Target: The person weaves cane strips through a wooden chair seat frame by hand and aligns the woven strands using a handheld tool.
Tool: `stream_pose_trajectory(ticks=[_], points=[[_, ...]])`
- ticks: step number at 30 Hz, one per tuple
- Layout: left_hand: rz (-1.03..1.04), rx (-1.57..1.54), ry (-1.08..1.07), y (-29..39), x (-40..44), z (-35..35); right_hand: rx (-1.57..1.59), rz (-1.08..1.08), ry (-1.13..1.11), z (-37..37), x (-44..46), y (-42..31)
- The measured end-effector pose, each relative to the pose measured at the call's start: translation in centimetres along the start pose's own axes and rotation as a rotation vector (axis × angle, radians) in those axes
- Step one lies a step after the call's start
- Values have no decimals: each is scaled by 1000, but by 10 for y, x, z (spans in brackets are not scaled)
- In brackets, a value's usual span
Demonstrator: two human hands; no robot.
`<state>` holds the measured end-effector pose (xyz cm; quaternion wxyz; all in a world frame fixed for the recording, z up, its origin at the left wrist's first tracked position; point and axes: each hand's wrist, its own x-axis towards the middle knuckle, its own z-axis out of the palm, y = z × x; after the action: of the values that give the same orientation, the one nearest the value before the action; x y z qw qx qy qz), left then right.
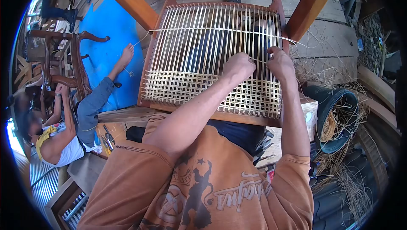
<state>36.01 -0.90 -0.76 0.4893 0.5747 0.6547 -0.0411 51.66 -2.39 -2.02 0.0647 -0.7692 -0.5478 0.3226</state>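
Note:
A wooden chair seat frame (146, 74) lies in front of me, strung with pale cane strands (190, 39). Lengthwise strands run over its whole width, and the part nearest me is woven into an open grid (237, 98). My left hand (239, 66) is closed over the right half of the strands, fingers pinched together. Close to the right rail, my right hand (280, 63) pinches too, with thumb and forefinger together. A thin crosswise strand seems to run between both hands. Farther up, another crosswise strand (212, 29) spans the frame, its loose end trailing past the right rail.
A dark bucket (314, 98) with coiled cane (330, 126) stands at right, loose cane scraps (339, 175) around it. At left, a seated person (63, 141) works at a carved wooden chair (78, 64) beside a blue sheet (114, 26). Hand tools (109, 138) lie near my left side.

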Motion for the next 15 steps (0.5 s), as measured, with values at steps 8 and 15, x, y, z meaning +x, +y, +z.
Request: stream_pose_trajectory(ticks=[8,15], points=[[67,361,43,1,-9,-5,57,155,57,3,-12,-12],[7,131,26,-3,-10,-9,103,-13,73,-1,-7,0]])
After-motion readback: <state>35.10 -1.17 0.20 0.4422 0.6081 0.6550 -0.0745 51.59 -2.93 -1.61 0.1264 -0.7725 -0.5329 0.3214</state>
